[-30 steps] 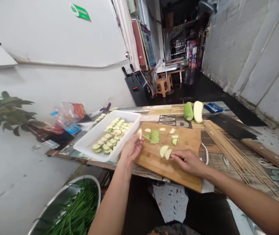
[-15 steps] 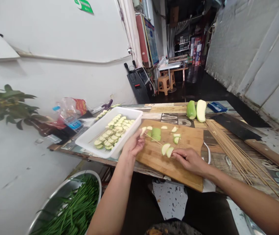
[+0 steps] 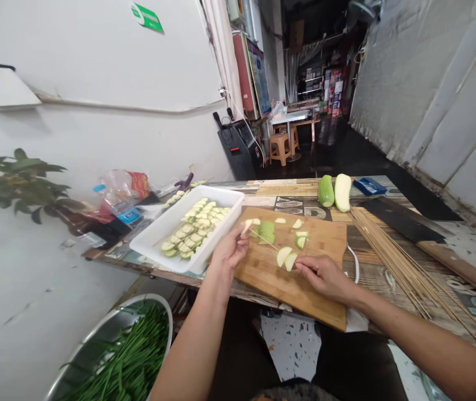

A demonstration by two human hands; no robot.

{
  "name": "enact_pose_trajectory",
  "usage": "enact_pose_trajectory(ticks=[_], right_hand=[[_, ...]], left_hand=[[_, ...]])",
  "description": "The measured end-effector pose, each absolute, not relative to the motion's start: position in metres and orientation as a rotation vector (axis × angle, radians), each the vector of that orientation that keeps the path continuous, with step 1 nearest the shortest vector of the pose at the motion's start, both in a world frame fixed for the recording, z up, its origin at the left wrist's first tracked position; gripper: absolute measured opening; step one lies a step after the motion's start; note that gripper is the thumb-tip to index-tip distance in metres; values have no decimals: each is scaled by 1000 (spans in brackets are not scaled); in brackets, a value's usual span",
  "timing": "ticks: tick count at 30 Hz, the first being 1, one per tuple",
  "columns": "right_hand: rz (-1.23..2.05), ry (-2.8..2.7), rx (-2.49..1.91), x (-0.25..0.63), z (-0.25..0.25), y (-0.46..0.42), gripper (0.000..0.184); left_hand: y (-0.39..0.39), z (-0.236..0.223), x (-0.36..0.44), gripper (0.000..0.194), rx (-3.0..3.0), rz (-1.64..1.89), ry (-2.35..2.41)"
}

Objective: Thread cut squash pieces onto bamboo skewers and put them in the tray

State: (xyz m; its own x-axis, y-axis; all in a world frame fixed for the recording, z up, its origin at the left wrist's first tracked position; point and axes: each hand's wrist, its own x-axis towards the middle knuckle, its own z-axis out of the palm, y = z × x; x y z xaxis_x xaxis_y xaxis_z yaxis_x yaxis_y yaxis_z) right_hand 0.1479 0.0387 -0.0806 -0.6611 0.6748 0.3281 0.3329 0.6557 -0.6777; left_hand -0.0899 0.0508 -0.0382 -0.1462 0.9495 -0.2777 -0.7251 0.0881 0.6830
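Note:
My left hand pinches a pale zucchini slice at the left edge of the wooden cutting board. My right hand pinches the near end of a thin bamboo skewer that carries two zucchini slices and points toward my left hand. Several loose zucchini pieces lie on the far part of the board. A white tray left of the board holds several filled zucchini skewers.
A halved zucchini lies at the table's far side, with a blue object beside it. A bundle of bare skewers and a cleaver lie at the right. A metal bowl of green chives stands below left. A plant and bags sit left.
My left hand has drawn slightly toward me with the slice, closer to the skewer tip. My right hand keeps the skewer almost still on the board.

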Motion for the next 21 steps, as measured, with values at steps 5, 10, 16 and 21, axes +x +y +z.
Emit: enact_pose_trajectory(ticks=[5, 10, 16, 21], right_hand=[[755, -2299, -799, 147, -81, 39, 29], [749, -2286, -789, 147, -81, 39, 27], [726, -2284, -792, 147, -85, 39, 27], [721, -2277, -807, 147, -85, 40, 27]], left_hand=[[51, -38, -84, 6, 296, 1494, 851], [54, -38, -78, 8, 274, 1469, 803], [57, -37, -70, 9, 258, 1465, 810], [57, -36, -63, 9, 279, 1469, 831]])
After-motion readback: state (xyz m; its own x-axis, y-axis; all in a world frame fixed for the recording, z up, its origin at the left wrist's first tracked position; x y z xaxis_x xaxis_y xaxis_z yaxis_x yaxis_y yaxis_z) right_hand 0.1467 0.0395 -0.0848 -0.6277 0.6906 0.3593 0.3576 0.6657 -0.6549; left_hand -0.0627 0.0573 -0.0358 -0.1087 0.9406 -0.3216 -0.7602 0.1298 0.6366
